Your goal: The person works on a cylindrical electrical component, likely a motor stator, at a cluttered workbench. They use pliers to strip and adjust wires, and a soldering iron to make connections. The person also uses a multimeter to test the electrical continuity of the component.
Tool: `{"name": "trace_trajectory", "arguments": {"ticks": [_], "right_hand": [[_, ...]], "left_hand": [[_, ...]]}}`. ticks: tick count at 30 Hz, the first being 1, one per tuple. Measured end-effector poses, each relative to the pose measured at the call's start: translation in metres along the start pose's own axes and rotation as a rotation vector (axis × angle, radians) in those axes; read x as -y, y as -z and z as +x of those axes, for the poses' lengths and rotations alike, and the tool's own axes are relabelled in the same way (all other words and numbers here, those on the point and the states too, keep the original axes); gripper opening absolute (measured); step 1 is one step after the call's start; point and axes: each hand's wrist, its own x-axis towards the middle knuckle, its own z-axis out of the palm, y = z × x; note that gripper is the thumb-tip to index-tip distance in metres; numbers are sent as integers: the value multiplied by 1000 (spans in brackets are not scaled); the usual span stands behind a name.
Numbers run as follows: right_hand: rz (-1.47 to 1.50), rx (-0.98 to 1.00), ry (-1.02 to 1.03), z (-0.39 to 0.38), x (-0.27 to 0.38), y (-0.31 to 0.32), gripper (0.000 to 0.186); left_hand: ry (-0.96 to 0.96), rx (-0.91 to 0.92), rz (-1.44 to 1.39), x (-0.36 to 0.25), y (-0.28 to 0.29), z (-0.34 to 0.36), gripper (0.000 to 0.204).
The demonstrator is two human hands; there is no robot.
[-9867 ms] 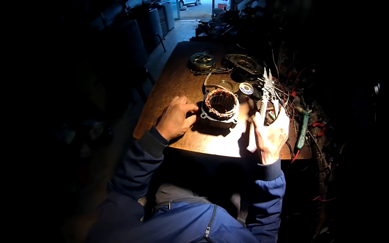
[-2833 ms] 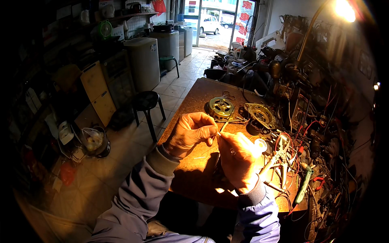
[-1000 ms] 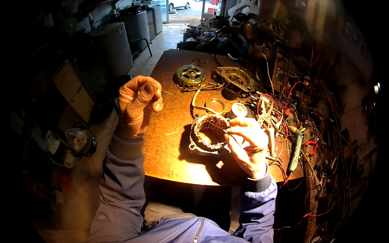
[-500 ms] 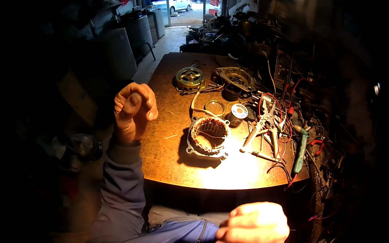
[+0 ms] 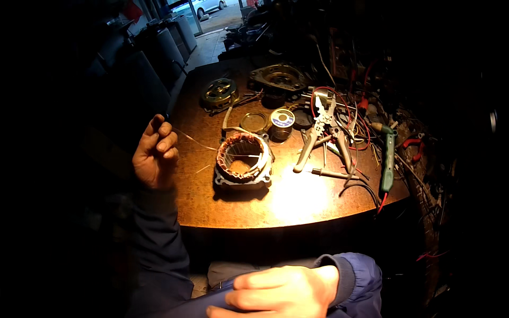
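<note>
right hand [image 5: 281,291] moved from stator [image 5: 241,179] to lap [image 5: 228,273], left hand [image 5: 152,156] raised

The bare right grip [image 5: 281,291], in a dark blue ribbed cuff [image 5: 343,276], is blurred and cut off by the lower edge; what lies under its fingers is hidden. A fine copper-coloured wire [image 5: 196,142] runs up toward the bare left grip [image 5: 155,151] and thins out, so whether the fingers pinch it cannot be told. The copper-wound metal ring with a square flange [image 5: 229,151] hides the inside of its near wall. Marks on the round blue-and-white spool label [image 5: 282,118] are too small to tell. The brown wooden bench [image 5: 199,209] has a pale sliver [image 5: 202,169] too tiny to identify. The top edge cuts a white car [image 5: 208,6].
</note>
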Motion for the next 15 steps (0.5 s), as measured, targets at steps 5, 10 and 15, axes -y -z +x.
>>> {"name": "trace_trajectory", "arguments": {"ticks": [5,10,15], "right_hand": [[-302,-38,52,-8,-20,9,8],[-785,-646,-617,-37,-61,74,7],[-661,-652,-726,-55,-85,93,21]], "left_hand": [[54,-230,452,30,-21,-13,45],[65,-154,1055,58,-47,-11,31],[-77,34,1291,87,-56,8,35]]}}
